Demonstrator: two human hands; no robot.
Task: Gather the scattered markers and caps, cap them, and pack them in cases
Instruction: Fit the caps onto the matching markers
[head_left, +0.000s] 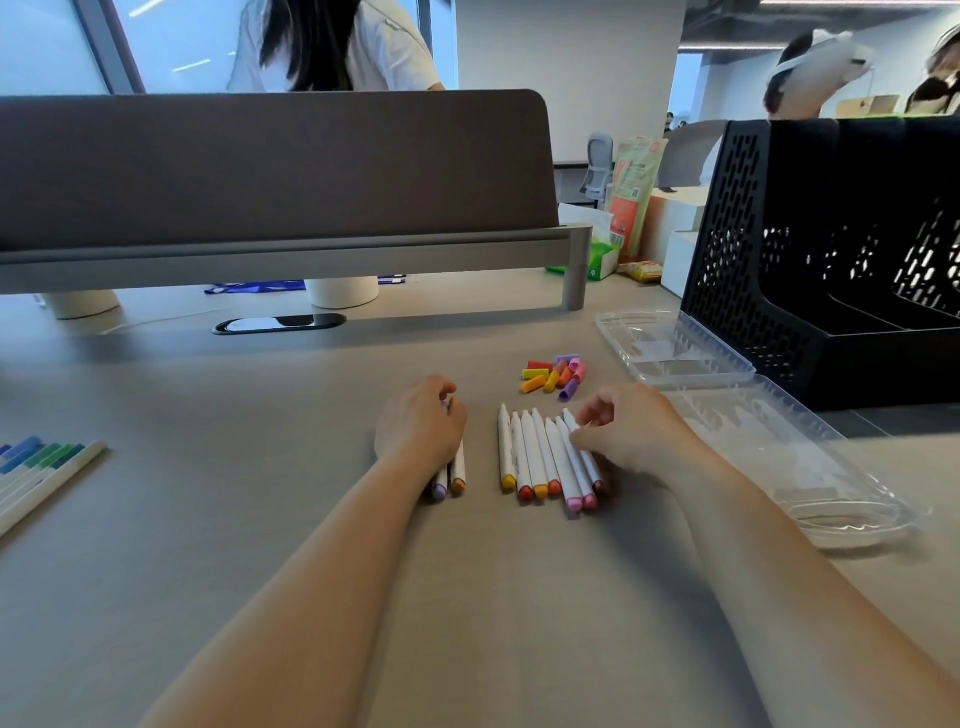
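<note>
Several white uncapped markers (540, 457) with yellow, red, orange and pink ends lie side by side on the grey table. My right hand (631, 428) rests on the rightmost of them, fingers curled over the barrels. My left hand (420, 423) covers two more markers (451, 478), one with a purple end, one with an orange end, fingers curled round their far parts. A heap of loose coloured caps (555, 376) lies just beyond the row. A clear open plastic case (769, 431) lies to the right.
A set of blue and green markers (36, 467) lies at the left edge. A black mesh file rack (831, 260) stands at the back right. A grey desk divider (270, 171) and its shelf bar run across the back. People stand behind.
</note>
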